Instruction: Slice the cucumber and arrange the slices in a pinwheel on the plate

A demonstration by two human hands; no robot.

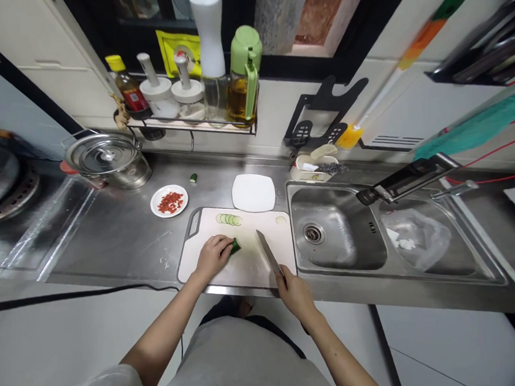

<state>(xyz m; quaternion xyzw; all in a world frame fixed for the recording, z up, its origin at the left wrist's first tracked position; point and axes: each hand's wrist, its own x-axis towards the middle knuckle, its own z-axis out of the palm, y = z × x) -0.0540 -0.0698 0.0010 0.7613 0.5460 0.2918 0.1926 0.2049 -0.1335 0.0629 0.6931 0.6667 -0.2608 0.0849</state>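
- Green cucumber stub [235,245] is being pinned to the white cutting board [206,220] by the left hand [213,256]. The fingers are being curled together over it, so only its cut end is showing.
- The knife [268,252] is being gripped by the right hand [296,293], fingers wrapped shut around the handle. The blade is being held just right of the stub, not touching it.
- With so short a stub, the left fingertips are being held very near the cutting line. A slip or a roll of the stub could well bring the edge onto them.
- A loose slice [280,219] is lying by the board's right edge, next to the sink [332,258], and could be brushed in by the blade.
- A row of slices [229,219] is being held at the back of the board, in front of a square white plate [253,192].
- Red bits are being held on a small round plate [169,201] to the left.
- A steel pot [107,159] is being covered by its lid, so its contents cannot be told.
- A crumpled clear bag [419,240] is lying in the right basin.
- Amber liquid is being held in a green-topped bottle [244,76] on the rack.
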